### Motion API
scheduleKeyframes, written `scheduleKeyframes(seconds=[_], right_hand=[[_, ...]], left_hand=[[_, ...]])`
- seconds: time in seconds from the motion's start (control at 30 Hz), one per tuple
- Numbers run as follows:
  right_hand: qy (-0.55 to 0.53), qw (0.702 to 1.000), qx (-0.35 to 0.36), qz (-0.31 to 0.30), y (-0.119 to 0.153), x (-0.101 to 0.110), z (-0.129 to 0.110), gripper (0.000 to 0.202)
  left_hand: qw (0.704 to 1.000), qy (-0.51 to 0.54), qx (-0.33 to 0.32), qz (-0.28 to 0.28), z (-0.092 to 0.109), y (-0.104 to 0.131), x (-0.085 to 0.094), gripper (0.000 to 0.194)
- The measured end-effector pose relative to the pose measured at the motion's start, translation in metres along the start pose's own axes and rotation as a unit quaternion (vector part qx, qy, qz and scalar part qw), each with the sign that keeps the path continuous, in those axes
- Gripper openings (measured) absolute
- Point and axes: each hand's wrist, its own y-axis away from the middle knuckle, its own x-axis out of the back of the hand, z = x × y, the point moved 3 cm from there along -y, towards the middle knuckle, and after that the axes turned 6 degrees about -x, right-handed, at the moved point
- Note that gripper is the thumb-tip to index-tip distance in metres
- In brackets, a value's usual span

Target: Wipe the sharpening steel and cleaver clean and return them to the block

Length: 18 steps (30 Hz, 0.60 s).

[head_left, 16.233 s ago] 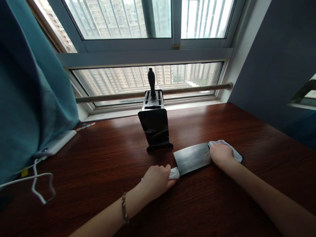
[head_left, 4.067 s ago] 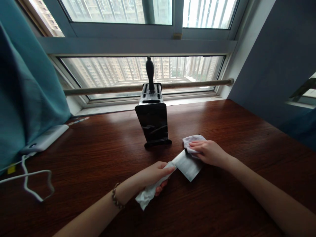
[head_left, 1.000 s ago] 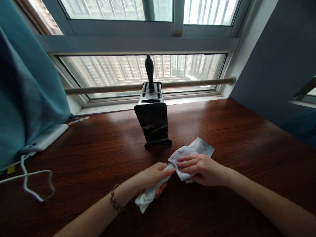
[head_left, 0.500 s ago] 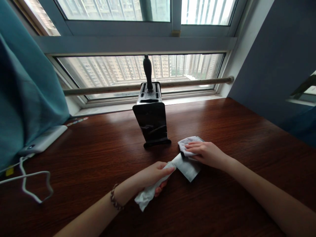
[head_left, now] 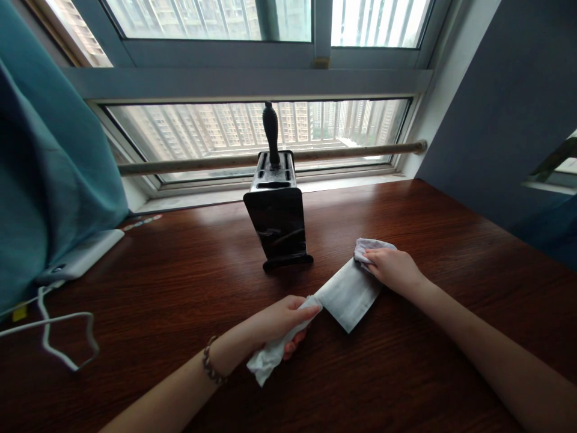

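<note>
My left hand (head_left: 288, 322) is closed around the handle of a cleaver, which is wrapped in crumpled white paper (head_left: 267, 362). The cleaver's broad grey blade (head_left: 349, 296) points away to the right, low over the wooden table. On the blade's far end lies a folded whitish cloth (head_left: 372, 245). My right hand (head_left: 396, 269) is closed on this cloth, its fingertips partly hidden in the folds. The cloth and hand cover the blade's tip.
A black knife block (head_left: 277, 222) with one dark-handled tool (head_left: 271, 129) upright in it stands behind the blade. A white power strip (head_left: 83, 255) and its white cable (head_left: 67, 316) lie at left beside a blue curtain (head_left: 49, 150). The table (head_left: 189, 258) meets the window sill.
My right hand has slid the cloth right and slightly away along the blade towards its far end, so more grey metal shows. My left hand and the handle have stayed put.
</note>
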Motion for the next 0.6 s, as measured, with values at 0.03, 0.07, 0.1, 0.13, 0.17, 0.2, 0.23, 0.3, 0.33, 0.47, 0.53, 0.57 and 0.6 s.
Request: scheduleKeyframes(seconds=[0.03,0.07,0.1,0.13,0.17,0.2,0.23,0.3,0.33,0.47,0.53,0.57,0.6], right_hand=[[0.014,1.0,-0.007,-0.002,0.001,0.001,-0.001,0.028],[0.029,0.999,-0.015,-0.005,0.002,0.002,-0.003,0.029],[0.043,0.999,-0.023,-0.009,0.004,0.003,-0.005,0.029],[0.057,0.998,-0.032,-0.015,0.005,0.004,-0.007,0.03],[0.068,0.997,-0.042,-0.022,0.007,0.006,-0.009,0.03],[0.077,0.995,-0.051,-0.029,0.009,0.007,-0.011,0.031],[0.085,0.994,-0.058,-0.036,0.011,0.008,-0.012,0.032],[0.095,0.992,-0.069,-0.051,0.015,0.01,-0.015,0.033],[0.098,0.991,-0.071,-0.055,0.017,0.011,-0.016,0.033],[0.104,0.99,-0.073,-0.061,0.022,0.017,-0.023,0.029],[0.108,0.99,-0.059,-0.062,0.025,0.021,-0.029,0.028],[0.108,0.991,-0.046,-0.06,0.026,0.022,-0.033,0.028],[0.105,0.992,-0.03,-0.058,0.028,0.022,-0.037,0.028]], left_hand=[[1.0,-0.001,0.0,-0.001,0.0,0.0,0.0,0.044],[1.0,-0.001,-0.001,-0.002,-0.001,0.0,0.0,0.044],[1.0,-0.002,-0.001,-0.003,-0.001,0.0,0.001,0.044],[1.0,-0.002,-0.002,-0.005,-0.001,0.0,0.001,0.043],[1.0,0.0,-0.005,-0.006,-0.001,0.0,0.001,0.043],[1.0,0.002,-0.007,-0.008,-0.001,-0.001,0.001,0.043],[1.0,0.005,-0.009,-0.009,-0.001,-0.001,0.001,0.043],[1.0,0.012,-0.011,-0.012,-0.002,-0.001,0.001,0.042],[1.0,0.014,-0.011,-0.013,-0.002,-0.001,0.001,0.041],[1.0,0.014,-0.01,-0.01,-0.003,-0.001,0.001,0.04],[1.0,0.012,-0.012,-0.01,-0.003,-0.001,0.001,0.041],[1.0,0.011,-0.012,-0.01,-0.003,-0.001,0.001,0.041],[1.0,0.009,-0.013,-0.01,-0.002,-0.001,0.001,0.041]])
